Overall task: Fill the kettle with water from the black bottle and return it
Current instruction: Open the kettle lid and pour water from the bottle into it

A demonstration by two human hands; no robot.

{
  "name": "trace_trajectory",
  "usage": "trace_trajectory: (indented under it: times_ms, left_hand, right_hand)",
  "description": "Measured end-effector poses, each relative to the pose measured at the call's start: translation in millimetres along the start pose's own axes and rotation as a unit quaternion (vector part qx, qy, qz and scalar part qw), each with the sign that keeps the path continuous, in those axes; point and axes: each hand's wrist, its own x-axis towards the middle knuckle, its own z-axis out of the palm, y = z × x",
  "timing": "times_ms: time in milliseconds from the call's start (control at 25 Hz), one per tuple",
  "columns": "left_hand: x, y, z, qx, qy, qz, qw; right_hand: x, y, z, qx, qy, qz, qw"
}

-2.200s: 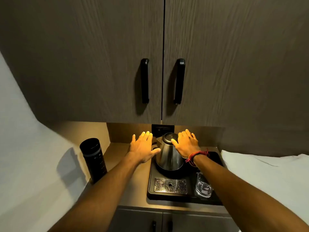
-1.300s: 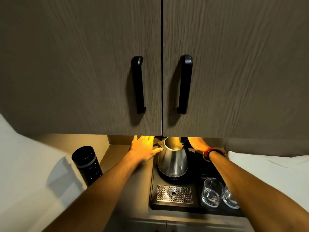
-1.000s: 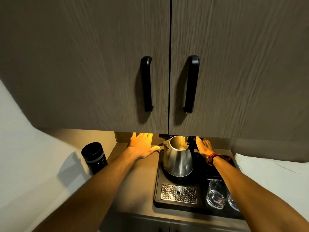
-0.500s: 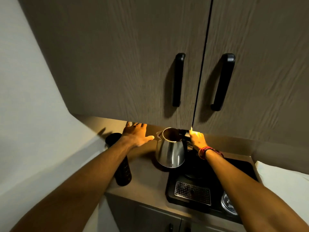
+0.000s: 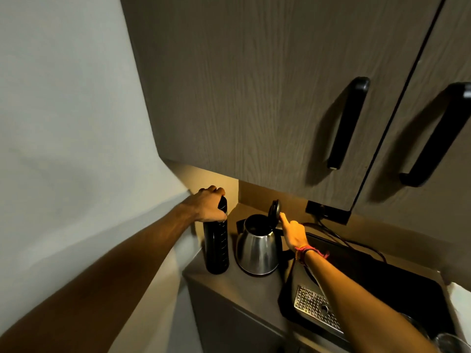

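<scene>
A dim nook under dark wood-grain cupboards (image 5: 267, 98), a pale wall to one side and a brown counter (image 5: 251, 285) below, lit warm from under the cupboards. The left hand (image 5: 207, 207) reaches in on a long, nearly straight arm and is curled over the cap of the black bottle (image 5: 216, 247), fingers wrapped around its top — the bottle stands upright on the counter, just left of the kettle (image 5: 257, 247) and close to it, though whether the two touch is unclear. The right hand (image 5: 293, 233) comes in from the kettle's right, wrist banded with red thread (image 5: 307, 251), palm loose and unclenched with one finger stretched up to the kettle's lid (image 5: 274, 211), which stands raised on its hinge. The steel kettle sits on the bare counter with its mouth uncovered — left of the black tray (image 5: 382, 278), which carries a perforated metal drip grille (image 5: 316, 309).
</scene>
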Motion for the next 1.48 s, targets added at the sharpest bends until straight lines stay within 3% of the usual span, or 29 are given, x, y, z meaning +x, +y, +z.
trace_trajectory:
  times_ms: [160, 360, 520, 600, 720, 800, 840, 880, 960, 1040, 1160, 1360, 1480]
  left_hand:
    - [-3, -7, -3, -0.047, 0.018, 0.015, 0.999]
    - [-3, -4, -8, 0.101, 0.045, -0.036, 0.993]
    - [-2, -3, -16, 0.074, -0.024, -0.011, 0.997]
    - [-3, -5, -18, 0.065, -0.014, -0.009, 0.998]
    - [-8, 6, -11, 0.140, 0.128, -0.038, 0.981]
    - [-9, 24, 5, 0.169, 0.248, 0.028, 0.954]
    - [-11, 35, 20, 0.150, 0.264, 0.087, 0.949]
    - [-15, 49, 39, 0.120, 0.239, 0.145, 0.953]
    - [-26, 74, 87, 0.075, 0.107, 0.214, 0.968]
    - [-36, 92, 139, 0.071, 0.002, 0.201, 0.977]
    - [-45, 103, 193, 0.044, -0.066, 0.122, 0.989]
    - [-47, 103, 222, 0.042, -0.049, 0.083, 0.995]
    - [-44, 93, 206, 0.028, 0.064, 0.106, 0.992]
  right_hand:
    - [8, 10, 7, -0.017, 0.007, -0.024, 1.000]
    - [8, 18, -4, -0.085, 0.063, -0.045, 0.993]
    - [7, 19, -5, -0.166, 0.090, -0.066, 0.980]
    - [7, 18, -8, -0.188, 0.094, -0.079, 0.974]
    - [7, 18, -12, -0.206, 0.092, -0.083, 0.971]
    - [7, 18, -13, -0.210, 0.094, -0.087, 0.969]
    - [8, 19, -11, -0.209, 0.095, -0.085, 0.970]
    - [8, 18, -12, -0.208, 0.093, -0.082, 0.970]
    - [8, 18, -10, -0.211, 0.089, -0.078, 0.970]
    - [8, 18, -8, -0.209, 0.090, -0.072, 0.971]
    - [7, 19, -6, -0.199, 0.076, -0.057, 0.975]
    - [9, 21, -2, -0.203, 0.068, -0.044, 0.976]
    - [11, 22, -1, -0.205, 0.072, -0.047, 0.975]
